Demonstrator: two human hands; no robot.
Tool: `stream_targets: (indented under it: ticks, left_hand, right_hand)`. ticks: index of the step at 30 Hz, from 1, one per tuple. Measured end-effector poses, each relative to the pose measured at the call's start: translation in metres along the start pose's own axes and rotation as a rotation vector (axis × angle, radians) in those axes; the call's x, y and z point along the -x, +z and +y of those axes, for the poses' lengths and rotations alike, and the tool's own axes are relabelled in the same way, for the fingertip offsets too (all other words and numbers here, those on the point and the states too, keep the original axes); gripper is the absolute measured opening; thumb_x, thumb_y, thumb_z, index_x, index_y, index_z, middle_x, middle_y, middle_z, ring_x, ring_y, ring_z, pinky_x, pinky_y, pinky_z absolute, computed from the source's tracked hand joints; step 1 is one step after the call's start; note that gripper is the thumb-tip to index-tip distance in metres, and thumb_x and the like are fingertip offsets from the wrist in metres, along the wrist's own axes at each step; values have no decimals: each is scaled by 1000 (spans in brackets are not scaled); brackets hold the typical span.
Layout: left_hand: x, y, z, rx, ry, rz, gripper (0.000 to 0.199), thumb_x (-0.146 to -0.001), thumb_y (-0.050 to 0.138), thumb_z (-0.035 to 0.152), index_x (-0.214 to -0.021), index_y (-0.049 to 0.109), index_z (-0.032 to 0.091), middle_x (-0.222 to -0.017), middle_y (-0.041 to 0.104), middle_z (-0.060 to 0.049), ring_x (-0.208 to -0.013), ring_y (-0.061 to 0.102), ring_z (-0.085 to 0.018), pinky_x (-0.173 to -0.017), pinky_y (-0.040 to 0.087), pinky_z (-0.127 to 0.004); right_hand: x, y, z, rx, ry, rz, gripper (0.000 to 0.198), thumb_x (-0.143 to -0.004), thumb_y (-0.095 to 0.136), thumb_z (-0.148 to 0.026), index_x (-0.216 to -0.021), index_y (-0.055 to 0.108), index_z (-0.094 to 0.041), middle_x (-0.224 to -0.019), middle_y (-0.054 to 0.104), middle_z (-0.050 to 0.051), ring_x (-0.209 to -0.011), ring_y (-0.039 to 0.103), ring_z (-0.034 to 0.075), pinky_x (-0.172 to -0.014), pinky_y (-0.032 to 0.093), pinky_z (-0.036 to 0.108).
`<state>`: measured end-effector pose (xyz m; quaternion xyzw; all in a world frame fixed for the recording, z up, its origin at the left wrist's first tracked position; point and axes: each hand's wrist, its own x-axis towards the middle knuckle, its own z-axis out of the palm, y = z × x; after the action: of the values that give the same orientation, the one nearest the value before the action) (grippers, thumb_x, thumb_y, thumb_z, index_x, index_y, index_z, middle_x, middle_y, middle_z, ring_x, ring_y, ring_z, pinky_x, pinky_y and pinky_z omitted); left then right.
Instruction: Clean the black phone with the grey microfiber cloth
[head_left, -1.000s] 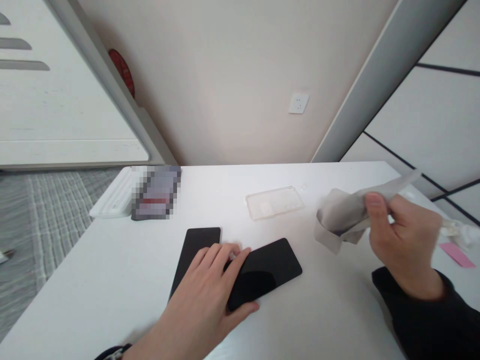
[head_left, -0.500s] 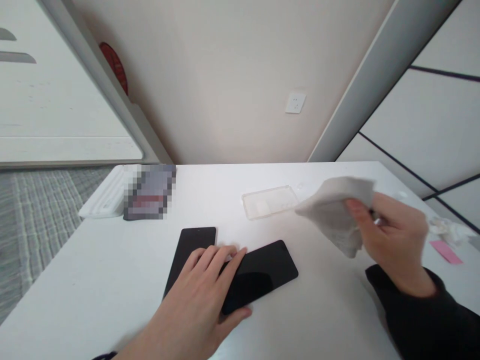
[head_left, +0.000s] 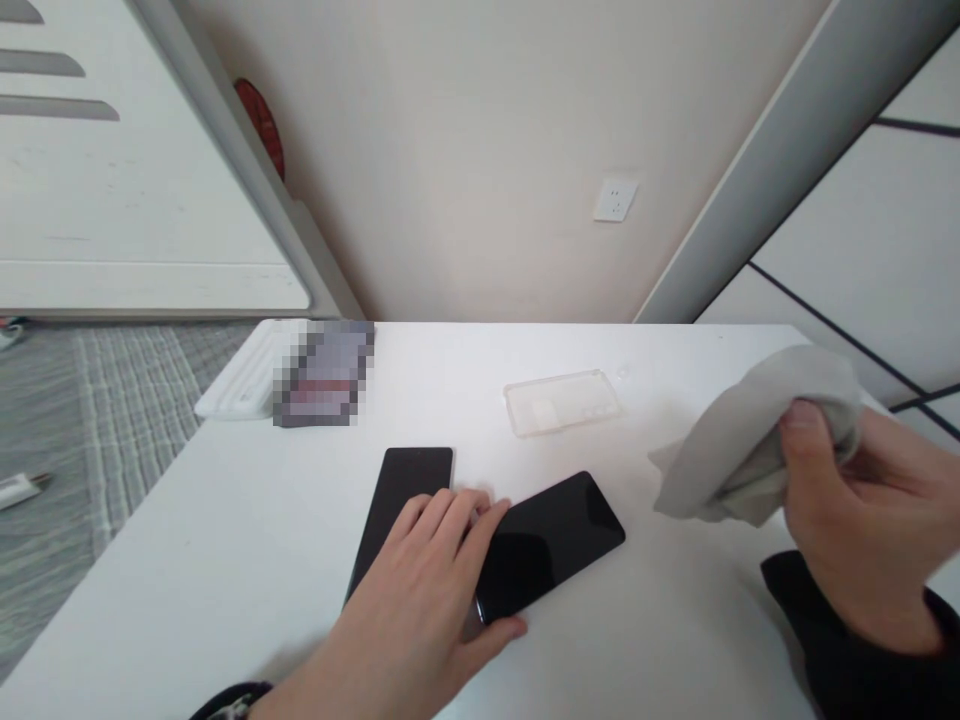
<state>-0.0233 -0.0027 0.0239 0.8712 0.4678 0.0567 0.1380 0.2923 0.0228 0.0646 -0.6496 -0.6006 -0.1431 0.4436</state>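
Observation:
A black smartphone (head_left: 551, 545) lies screen up on the white table. My left hand (head_left: 435, 585) grips its left end, thumb at the near edge and fingers at the far edge. Partly covered by that hand, a second black phone (head_left: 409, 490) lies just to the left. On the right, my right hand (head_left: 855, 510) is closed around a bunched grey cloth (head_left: 735, 450), held above the table and apart from the phones. A clear phone case (head_left: 559, 405) lies farther back, between the phones and the cloth.
At the table's back left corner are a white tray-like piece (head_left: 244, 375) and a pixelated dark rectangular item (head_left: 326, 375). A wall socket (head_left: 616, 200) is on the wall behind. Striped grey fabric (head_left: 135, 400) spreads out left of the table (head_left: 210, 540).
My right hand has moved right with the cloth, which is now more bunched. My left hand still grips the phone. The whole view has shifted slightly, so things appear farther right.

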Motion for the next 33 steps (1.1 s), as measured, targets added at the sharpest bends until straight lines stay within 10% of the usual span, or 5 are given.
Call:
stream_targets:
  ticks: [10,18,25,33]
  left_hand:
    - [-2,1,7,-24,52,6,81,-81,81,54,-147,48,21,-140,61,-9,-125,56,-34,-103,46,-54]
    - [-5,6,13,-49,37,33,82,-78,79,64,-137,57,13,-138,60,-17,-120,57,-39,-100,46,-59]
    - [-5,0,15,-30,-4,-29,66,-82,78,55,-131,62,14,-133,61,-18,-120,57,-40,-99,47,-61]
    - [-6,10,15,-67,4,151,93,-69,88,60,-136,48,8,-126,64,-17,-114,60,-36,-97,49,-54]
  right_hand:
    - [-18,12,16,-374,373,-355,34,-93,66,-59,-96,67,-25,-71,58,-1,-58,49,15,-47,36,26]
    - [20,23,-15,-813,-155,-1093,35,-106,49,-52,-125,62,-26,-98,70,1,-84,65,15,-74,53,27]
    - [37,41,-15,-322,-586,-909,29,-104,52,-21,-128,67,-19,-126,70,9,-113,64,25,-95,56,43]
    - [56,41,-19,-56,-795,-787,51,-107,47,-36,-152,48,-13,-161,44,13,-148,42,30,-119,39,55]
